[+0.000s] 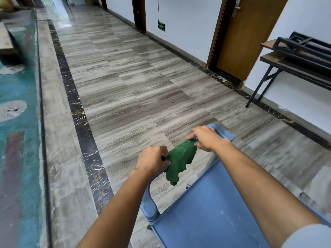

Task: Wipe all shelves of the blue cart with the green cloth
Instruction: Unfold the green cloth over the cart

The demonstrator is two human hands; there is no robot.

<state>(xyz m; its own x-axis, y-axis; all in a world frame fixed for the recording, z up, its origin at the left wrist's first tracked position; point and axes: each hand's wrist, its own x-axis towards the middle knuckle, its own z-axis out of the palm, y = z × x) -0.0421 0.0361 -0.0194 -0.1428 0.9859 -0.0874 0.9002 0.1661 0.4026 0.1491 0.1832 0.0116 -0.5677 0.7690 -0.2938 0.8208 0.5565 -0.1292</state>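
The blue cart [206,212] fills the lower right, its flat top shelf facing me and its curved blue handle bar running from lower left to upper right. The green cloth [179,158] is draped over that handle bar and hangs down on the near side. My left hand [152,161] pinches the cloth's left end against the bar. My right hand [206,137] holds its right end near the bar's far corner. The lower shelves are hidden under the top shelf.
A grey tiled corridor floor [125,86] stretches ahead. A black-framed folding table [295,58] stands against the white wall at right, beside a wooden door [241,38]. A teal pool-like surface behind a glass edge [18,122] runs along the left.
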